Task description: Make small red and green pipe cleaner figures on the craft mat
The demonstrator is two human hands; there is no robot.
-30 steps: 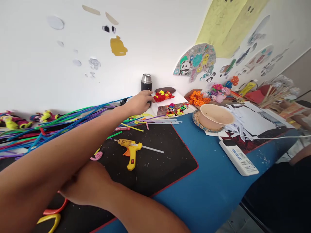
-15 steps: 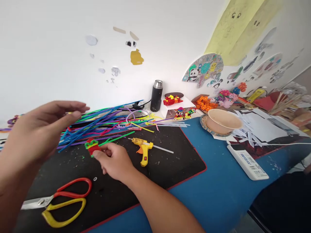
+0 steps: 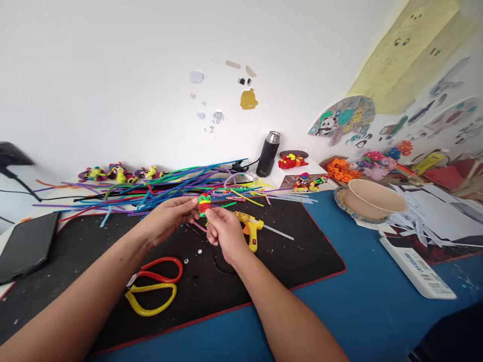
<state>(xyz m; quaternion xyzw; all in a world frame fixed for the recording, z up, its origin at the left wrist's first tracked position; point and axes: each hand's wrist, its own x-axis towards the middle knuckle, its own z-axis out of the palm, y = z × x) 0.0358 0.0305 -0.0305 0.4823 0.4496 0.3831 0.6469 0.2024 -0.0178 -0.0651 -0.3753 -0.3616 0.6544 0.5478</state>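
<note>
A small red, green and yellow pipe cleaner figure (image 3: 205, 205) is held up over the black mat. My right hand (image 3: 225, 231) pinches its lower end between thumb and fingers. From the other side, the closed fingertips of my left hand (image 3: 176, 215) grip the figure's left edge. Partly behind my right hand lies a yellow glue gun (image 3: 253, 232) with a clear glue stick out of its back. Scissors (image 3: 154, 286) with red and yellow handles rest near my left forearm, which hides most of their blades.
Loose pipe cleaners (image 3: 177, 183) run along the wall, beside several finished figures (image 3: 123, 173). A black flask (image 3: 268, 155) stands behind. To the right are a beige bowl (image 3: 377, 198) and a white device (image 3: 417, 266). A dark tablet-like slab (image 3: 28, 246) lies left on the mat (image 3: 302, 261).
My left hand, raised and apart before, has come in to the figure. The figure stays in my right hand. The view has swung left, showing more of the table's left side.
</note>
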